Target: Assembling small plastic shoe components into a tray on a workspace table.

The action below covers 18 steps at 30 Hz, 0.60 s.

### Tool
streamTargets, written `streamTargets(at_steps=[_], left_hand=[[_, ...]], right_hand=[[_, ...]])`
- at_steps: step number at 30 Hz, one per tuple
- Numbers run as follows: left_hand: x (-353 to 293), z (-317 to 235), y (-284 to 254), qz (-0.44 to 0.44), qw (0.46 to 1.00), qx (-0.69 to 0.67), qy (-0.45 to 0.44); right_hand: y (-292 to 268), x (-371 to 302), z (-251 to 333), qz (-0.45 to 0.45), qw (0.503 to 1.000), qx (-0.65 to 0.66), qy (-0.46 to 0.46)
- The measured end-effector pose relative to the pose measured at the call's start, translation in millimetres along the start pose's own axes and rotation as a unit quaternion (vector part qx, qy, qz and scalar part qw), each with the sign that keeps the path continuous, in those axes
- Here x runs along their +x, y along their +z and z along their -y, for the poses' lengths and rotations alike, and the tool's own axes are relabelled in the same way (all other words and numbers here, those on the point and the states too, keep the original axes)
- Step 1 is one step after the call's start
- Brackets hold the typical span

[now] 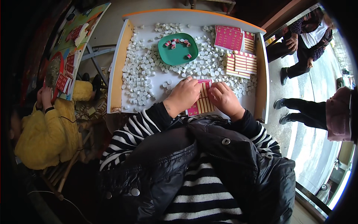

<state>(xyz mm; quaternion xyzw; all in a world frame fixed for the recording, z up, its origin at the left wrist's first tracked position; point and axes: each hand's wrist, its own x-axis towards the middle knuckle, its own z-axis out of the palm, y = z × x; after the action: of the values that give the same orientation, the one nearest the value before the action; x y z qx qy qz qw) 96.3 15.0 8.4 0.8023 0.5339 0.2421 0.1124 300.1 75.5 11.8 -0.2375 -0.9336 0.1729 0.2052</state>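
**Between the two hands, a pink-and-cream sheet (203,101) amid loose white caps (140,71)**

From the head view, the left hand (186,93) curls over the sheet's left side, fingers drawn together; the right hand (225,98) bends its fingers narrowly at the right edge. Whether either pinches a small piece, I cannot tell. The sheet lies close to the body, likely so both hands reach it comfortably.

Beyond the left hand, a green tray (175,56) holds small red-and-white pieces (172,42), probably to keep them apart from the caps. Past the right hand, more sheets (240,63) overlap in piles, seemingly kept within reach.

Around the hands, the pale worktable (118,69) has raised sides, which presumably stop the caps rolling off. Far left of them sits a co-worker in yellow (44,138); far right, two people (313,37) (338,115) are beside a bright paved area (309,127).
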Motion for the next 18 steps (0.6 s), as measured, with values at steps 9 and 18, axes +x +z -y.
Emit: streamTargets(at_steps=[9, 18], left_hand=[[2, -6, -6, -0.046, 0.999, 0.027, 0.003], [8, -11, -18, -0.062, 0.995, -0.077, 0.026]], right_hand=[[5, 22, -7, -0.068, 0.994, 0.038, 0.082], [-24, 34, 5, 0.09, 0.909, 0.31, 0.264]])
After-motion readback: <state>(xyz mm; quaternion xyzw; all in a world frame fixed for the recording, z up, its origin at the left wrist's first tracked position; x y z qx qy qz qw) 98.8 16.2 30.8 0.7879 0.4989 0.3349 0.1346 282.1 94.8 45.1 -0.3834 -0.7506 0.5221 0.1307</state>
